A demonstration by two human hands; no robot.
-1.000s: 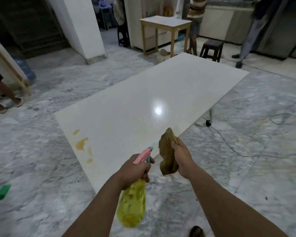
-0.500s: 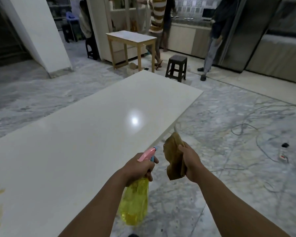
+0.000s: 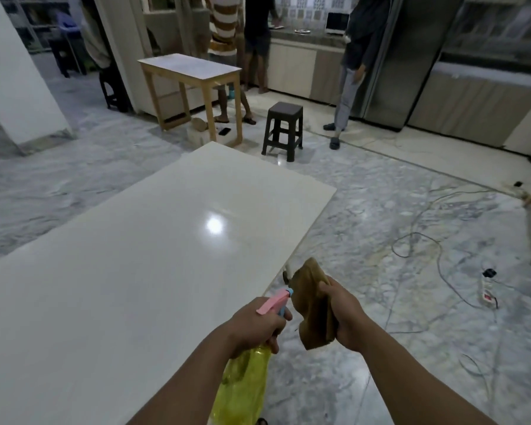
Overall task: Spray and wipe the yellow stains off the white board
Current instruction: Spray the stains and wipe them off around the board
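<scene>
- The left hand (image 3: 252, 328) grips the neck of a yellow spray bottle (image 3: 242, 391), fingers curled round it under the pink trigger (image 3: 273, 302). The nozzle points far and a little right, past the near right edge of the board.
- The right hand (image 3: 344, 314) clenches a brown cloth (image 3: 311, 305), bunched and hanging, held in the air just right of the trigger. Cloth and bottle are close but do not seem to touch.
- Both hands hover over the floor (image 3: 380, 348) just off the near right edge of the white board (image 3: 120, 286), not over its surface.
- The board lies flat and low, stretching from near left to far centre, with a bright lamp glare in its middle. Whether it rests on a stand or tabletop cannot be told.
- No yellow stains show on the part of the board in view; its near left end runs out of the picture, so the stains may lie there.
- Judged from this, the task has barely begun: tools are in hand, but nothing shows spraying or wiping done. Left to do: find the stains, aim the bottle at them, spray, then rub with the cloth.
- Farther off stand a dark stool (image 3: 284, 128), a small wooden table (image 3: 193, 70) and several people by a counter. Cables and a power strip (image 3: 488, 291) lie on the floor at right.
</scene>
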